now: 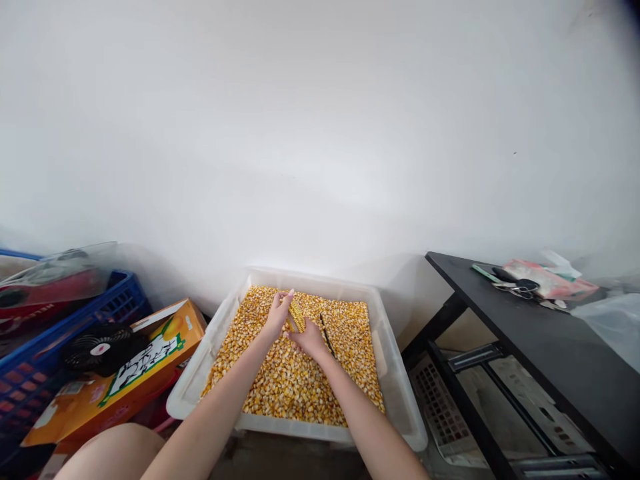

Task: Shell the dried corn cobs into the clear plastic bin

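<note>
Between my two hands is a yellow corn cob (297, 316) with rows of kernels on it, tilted over the loose grain. My left hand (278, 313) closes on its upper end, thumb and fingertips against it. Lower down, my right hand (309, 339) wraps round the other end, and its fingers hide part of the cob. Below both hands a white translucent plastic tub (400, 393) holds a deep bed of loose corn kernels (285, 387). A thin dark stick (327, 333) lies on the kernels just right of my right hand.
An orange carton (155, 360), a black fan (100, 350) and a blue crate (125, 297) stand left of the tub. At the right is a black table (540, 340) with keys (525, 287) and a tissue pack (555, 279). A white wall (320, 133) rises behind.
</note>
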{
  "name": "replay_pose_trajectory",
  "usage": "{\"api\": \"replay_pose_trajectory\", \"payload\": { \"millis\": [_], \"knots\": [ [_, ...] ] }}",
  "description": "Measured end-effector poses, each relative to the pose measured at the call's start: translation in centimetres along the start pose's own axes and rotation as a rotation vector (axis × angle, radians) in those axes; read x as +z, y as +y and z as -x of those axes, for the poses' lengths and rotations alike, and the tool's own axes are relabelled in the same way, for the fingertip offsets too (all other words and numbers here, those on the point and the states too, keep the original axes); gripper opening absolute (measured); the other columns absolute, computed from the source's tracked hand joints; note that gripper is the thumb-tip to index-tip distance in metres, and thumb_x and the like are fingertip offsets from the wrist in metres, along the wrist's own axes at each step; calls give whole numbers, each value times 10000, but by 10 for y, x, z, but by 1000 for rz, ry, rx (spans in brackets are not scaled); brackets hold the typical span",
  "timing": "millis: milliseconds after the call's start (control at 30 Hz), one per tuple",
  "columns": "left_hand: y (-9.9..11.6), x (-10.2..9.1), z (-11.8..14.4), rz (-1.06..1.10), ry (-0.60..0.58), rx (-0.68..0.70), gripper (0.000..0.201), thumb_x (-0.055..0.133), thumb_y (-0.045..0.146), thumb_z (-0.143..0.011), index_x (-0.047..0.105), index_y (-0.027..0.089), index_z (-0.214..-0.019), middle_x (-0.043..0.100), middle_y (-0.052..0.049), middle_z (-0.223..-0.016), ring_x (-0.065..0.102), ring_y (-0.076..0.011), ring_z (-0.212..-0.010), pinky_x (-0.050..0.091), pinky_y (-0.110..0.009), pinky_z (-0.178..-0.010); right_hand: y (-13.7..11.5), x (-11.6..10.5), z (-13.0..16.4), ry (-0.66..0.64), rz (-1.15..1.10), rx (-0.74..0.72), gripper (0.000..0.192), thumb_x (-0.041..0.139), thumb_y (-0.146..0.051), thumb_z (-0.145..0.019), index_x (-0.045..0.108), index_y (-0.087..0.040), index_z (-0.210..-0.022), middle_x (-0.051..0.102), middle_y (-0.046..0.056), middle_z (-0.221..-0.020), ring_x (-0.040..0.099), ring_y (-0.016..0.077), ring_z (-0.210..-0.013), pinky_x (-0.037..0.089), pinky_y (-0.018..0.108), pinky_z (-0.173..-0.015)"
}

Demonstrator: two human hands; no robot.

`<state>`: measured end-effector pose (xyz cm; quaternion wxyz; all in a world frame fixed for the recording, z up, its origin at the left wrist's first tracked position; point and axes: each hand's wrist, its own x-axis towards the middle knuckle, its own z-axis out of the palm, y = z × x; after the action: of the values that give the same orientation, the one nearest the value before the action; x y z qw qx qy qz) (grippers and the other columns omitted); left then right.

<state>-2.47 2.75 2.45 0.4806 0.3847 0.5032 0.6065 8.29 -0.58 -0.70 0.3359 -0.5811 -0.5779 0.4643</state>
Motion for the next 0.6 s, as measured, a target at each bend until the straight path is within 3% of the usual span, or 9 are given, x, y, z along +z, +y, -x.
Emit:
{"api": "replay_pose_trajectory", "payload": {
  "millis": [133, 233, 333, 433, 600],
  "knots": [
    [2, -3, 0, -10, -37, 86, 432, 586, 626, -680, 598, 207, -780, 572, -18, -749, 532, -194, -784, 397, -273, -688, 1, -1, -1, -67, -111, 41, 363, 693, -358, -640, 511, -190, -906, 520, -48, -560, 452, 102, -366, 376, 227, -379],
    [4, -4, -2, 70, -103, -8, 469, 530, 636, -710, 616, 204, -871, 597, -32, -808, 551, -194, -770, 401, -265, -622, 3, 0, -3, -53, -114, 41, 415, 675, -385, -665, 514, -184, -991, 550, -32, -605, 475, 116, -404, 400, 244, -418],
    [5, -4, -3, 113, -87, -91, 482, 559, 629, -687, 600, 184, -869, 600, -36, -770, 555, -177, -675, 390, -252, -556, 4, 0, -3, 25, 46, -70, 421, 670, -388, -677, 531, -191, -1022, 626, 20, -743, 590, 166, -608, 452, 268, -561],
    [6, -4, -2, 113, -29, -62, 431, 676, 556, -617, 553, 178, -782, 574, -12, -678, 533, -146, -593, 384, -240, -536, 4, -1, -3, 61, 153, -175, 372, 678, -353, -662, 553, -205, -980, 647, 39, -853, 612, 184, -758, 452, 266, -648],
    [5, -4, -2, 204, -92, -39, 386, 674, 513, -643, 508, 205, -807, 535, 29, -647, 538, -136, -605, 410, -237, -567, 6, -1, -4, -62, -44, -58, 347, 625, -315, -671, 513, -212, -983, 549, -40, -663, 454, 97, -411, 381, 230, -427]
  ]
}}
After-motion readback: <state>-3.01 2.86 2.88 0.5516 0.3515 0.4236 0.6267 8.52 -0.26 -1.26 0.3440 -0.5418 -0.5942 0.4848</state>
